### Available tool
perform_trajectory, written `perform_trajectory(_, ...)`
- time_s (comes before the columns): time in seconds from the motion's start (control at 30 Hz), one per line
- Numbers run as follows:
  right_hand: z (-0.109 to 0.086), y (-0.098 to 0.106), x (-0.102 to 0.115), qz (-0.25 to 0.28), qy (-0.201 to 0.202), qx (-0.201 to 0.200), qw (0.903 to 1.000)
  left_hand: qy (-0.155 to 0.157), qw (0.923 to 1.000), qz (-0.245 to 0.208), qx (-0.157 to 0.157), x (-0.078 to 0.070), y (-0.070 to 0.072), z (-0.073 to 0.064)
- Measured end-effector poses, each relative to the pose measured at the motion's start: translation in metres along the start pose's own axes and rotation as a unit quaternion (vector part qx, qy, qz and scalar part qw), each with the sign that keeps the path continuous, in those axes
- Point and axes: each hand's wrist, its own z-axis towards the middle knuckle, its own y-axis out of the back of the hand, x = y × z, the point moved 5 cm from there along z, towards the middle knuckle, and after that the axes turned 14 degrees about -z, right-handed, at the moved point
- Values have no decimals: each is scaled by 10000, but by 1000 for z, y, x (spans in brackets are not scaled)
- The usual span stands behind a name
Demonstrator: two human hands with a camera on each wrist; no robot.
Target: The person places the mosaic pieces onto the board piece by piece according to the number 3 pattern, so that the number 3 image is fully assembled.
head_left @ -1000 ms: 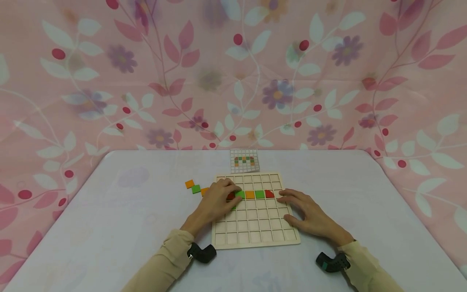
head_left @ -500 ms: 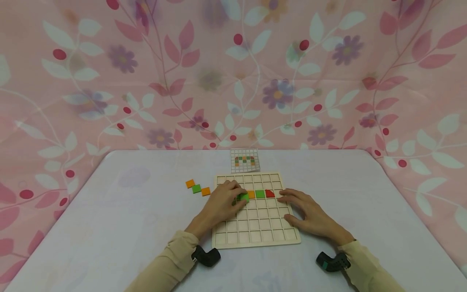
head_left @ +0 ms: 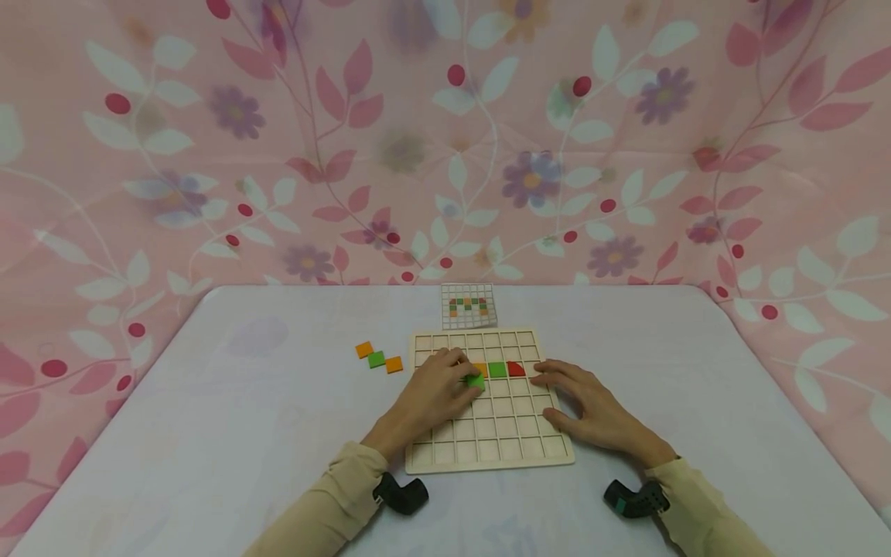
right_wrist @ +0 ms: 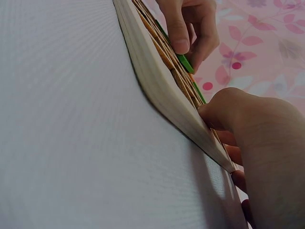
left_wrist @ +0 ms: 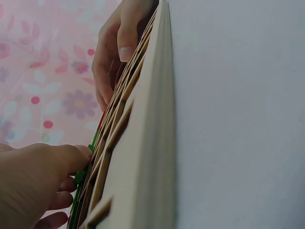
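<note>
Left hand pinches a green tile over the board — right hand loosely spread against its rim.

"What does the left hand hide?"

"Cells of the board, part of an orange tile, and part of the green tile it pinches."

"And the card?"

"Its printed shapes are too small to tell exactly."

"The sleeves?"

"Cut off by the head view's bottom edge."

"The right hand?"

"Cropped at the left wrist view's top."
</note>
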Motion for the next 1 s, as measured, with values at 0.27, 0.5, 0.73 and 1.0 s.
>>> perform_trajectory(0.27, 0, -1, 0, -3, -15, 29, 10000, -136, 9999, 84, 54, -3, -3, -1)
perform_trajectory(0.5, 0, -1, 0, -19, 4, 13, 10000, -166, 9998, -52, 137, -3, -6, -1)
perform_trajectory(0.73, 0, 0, 1, -26, -37, 20, 10000, -110, 9998, -80, 136, -2, -6, -2)
perform_trajectory(1.0, 0, 0, 1, -50, -1, -11, 10000, -128, 9997, -133, 147, -3, -6, -2)
